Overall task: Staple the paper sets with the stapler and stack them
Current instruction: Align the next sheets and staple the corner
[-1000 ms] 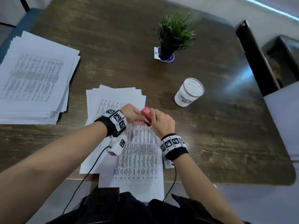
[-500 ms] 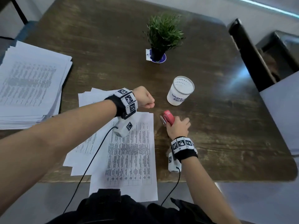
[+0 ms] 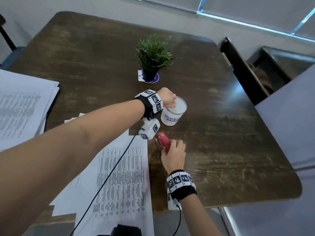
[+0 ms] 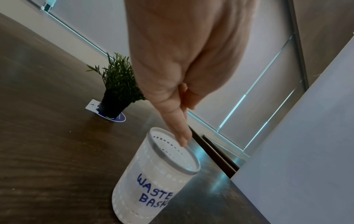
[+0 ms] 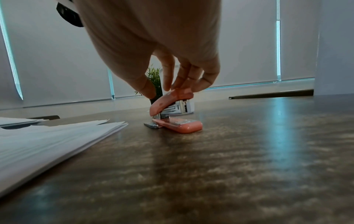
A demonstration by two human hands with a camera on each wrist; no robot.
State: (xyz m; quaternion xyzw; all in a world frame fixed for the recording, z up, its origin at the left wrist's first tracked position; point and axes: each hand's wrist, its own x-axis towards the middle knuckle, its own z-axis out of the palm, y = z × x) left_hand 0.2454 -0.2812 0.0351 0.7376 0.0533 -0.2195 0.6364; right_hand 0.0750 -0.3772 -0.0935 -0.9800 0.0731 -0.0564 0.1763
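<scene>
Left hand (image 3: 167, 98) held over the mouth of a white cup (image 3: 173, 113) marked "WASTE BASK…", fingers (image 4: 181, 128) pressed straight together and pointing down at the rim; whether anything small sits pinched between them, cannot tell. Right hand (image 3: 175, 155) low on the tabletop (image 3: 230, 142), fingers (image 5: 188, 75) and thumb lightly curled onto the raised top arm of a pink stapler (image 5: 173, 112). Stapler resting with its base flat on the bare wood, mouth gaping and metal magazine showing, just beside the right edge of the printed paper sets (image 3: 119, 181) but apart from them. Paper sets lying loosely fanned near the front edge of the tabletop, overhanging it towards the body. Second, thicker stack of printed sheets (image 3: 22, 106) lying well apart at the far left. Small potted plant (image 3: 153, 57) standing on a blue coaster beyond the cup. Black wristbands with square markers on both wrists, a thin cable trailing from each.
</scene>
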